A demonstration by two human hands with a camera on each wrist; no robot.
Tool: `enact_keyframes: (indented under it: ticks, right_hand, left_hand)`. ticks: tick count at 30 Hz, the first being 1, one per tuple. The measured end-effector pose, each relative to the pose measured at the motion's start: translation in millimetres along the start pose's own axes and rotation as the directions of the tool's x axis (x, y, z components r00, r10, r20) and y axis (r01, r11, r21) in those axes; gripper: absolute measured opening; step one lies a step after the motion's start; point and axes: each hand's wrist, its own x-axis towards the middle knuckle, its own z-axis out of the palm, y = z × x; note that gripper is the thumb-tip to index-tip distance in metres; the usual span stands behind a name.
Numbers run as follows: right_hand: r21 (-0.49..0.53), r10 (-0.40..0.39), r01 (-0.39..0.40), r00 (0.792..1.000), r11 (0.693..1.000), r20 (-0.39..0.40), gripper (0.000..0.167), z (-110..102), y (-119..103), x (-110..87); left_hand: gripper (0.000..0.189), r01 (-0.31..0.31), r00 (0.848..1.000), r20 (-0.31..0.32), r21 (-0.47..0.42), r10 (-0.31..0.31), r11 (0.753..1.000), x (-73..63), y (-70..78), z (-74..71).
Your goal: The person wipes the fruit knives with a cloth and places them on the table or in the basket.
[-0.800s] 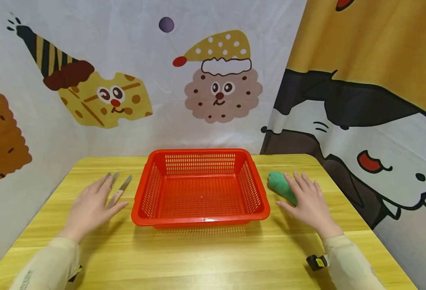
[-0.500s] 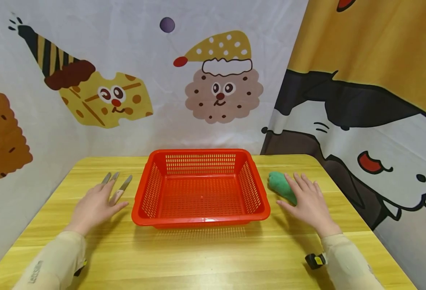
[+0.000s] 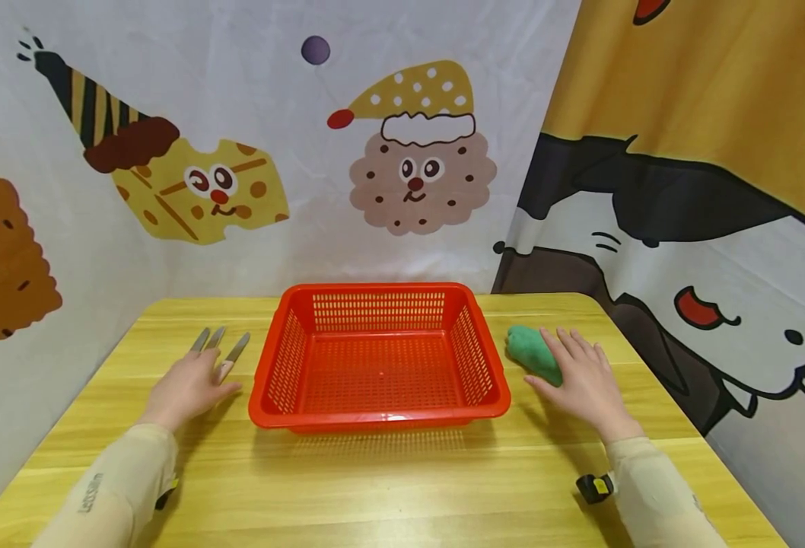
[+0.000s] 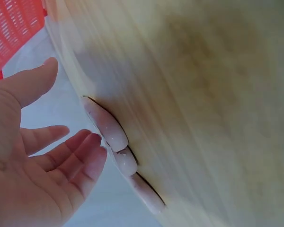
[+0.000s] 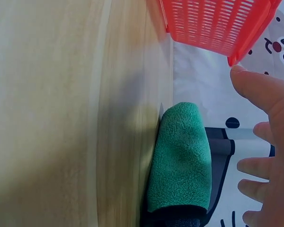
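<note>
On the left of the table, three small knives [image 3: 235, 352] lie side by side with their blades pointing away. My left hand [image 3: 186, 388] hovers over their handles and hides part of them in the head view. In the left wrist view, the pale pinkish knife handles [image 4: 107, 124] lie just past the fingertips, and the palm holds nothing. A rolled green fluffy cloth [image 5: 182, 158] with a dark end lies on the right of the table. Above and beside it, my right hand [image 3: 583, 384] is spread, apart from the cloth in the right wrist view.
A red plastic basket [image 3: 378, 418] with slotted walls stands mid-table between the hands. The wooden table [image 3: 375, 487] ends at a white curtain [image 3: 252, 91] with cartoon prints. A small dark device [image 3: 593, 489] is strapped under the right sleeve.
My left hand has drawn back slightly towards me and to the right, so more of the left blades shows. My right hand, the basket and the cloth have stayed almost still.
</note>
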Motion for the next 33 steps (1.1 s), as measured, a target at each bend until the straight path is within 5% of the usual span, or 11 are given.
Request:
enact_keyframes:
  ticks: [8,26,33]
  right_hand:
    - [-0.011,0.028,-0.028,0.999,1.000,0.040,0.086,0,5,5.0]
    - [-0.005,0.055,-0.054,0.992,0.999,0.114,0.085,4,12,24.2]
    - [-0.013,0.065,-0.064,0.987,0.998,0.150,0.087,3,15,26.7]
  left_hand:
    - [0.035,0.012,0.999,0.049,-0.027,-0.011,1.000,7.9,-1.2,1.3]
    - [0.021,0.040,0.995,0.089,0.056,-0.045,0.998,13.4,-2.8,3.7]
    - [0.030,0.029,0.998,0.061,0.066,-0.033,0.997,14.3,0.7,5.5]
